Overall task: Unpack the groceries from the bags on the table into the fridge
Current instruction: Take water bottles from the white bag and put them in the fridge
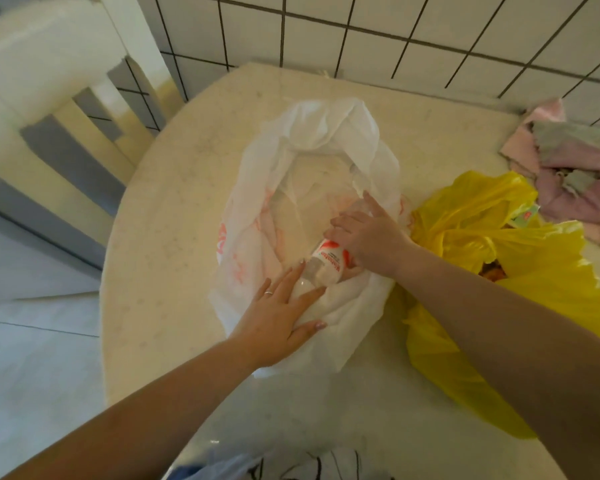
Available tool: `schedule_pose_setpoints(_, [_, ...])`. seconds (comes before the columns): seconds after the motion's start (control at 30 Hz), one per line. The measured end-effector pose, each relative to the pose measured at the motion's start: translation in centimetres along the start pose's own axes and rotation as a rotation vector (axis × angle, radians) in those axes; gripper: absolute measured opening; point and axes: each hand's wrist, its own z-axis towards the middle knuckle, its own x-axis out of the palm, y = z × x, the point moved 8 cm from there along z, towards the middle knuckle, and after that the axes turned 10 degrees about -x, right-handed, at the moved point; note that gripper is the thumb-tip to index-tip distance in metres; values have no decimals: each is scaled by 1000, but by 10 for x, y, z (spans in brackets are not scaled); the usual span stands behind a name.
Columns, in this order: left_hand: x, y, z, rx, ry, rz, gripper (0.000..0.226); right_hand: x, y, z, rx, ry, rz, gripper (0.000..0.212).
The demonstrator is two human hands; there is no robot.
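Note:
A white plastic bag (257,188) with red print lies open on the round cream table (174,188). Inside it lies a clear bottle (321,266) with a red and white label. My right hand (368,237) reaches into the bag and grips the bottle's upper part, fingers curled over it. My left hand (281,313) lies flat with straight fingers on the bag's near edge, its fingertips touching the bottle's lower end. A yellow plastic bag (482,230) lies crumpled to the right, with something orange-brown showing inside.
A pink and grey cloth (568,168) is heaped at the table's far right against the white tiled wall (361,39). A cream chair (66,109) stands at the left beside the table. Pale floor tiles lie below left.

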Motion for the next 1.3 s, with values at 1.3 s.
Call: schedule_pose_setpoints(1.3, [-140, 50, 81, -184, -389, -912, 72, -3, -36, 61, 461, -464, 1414, 53])
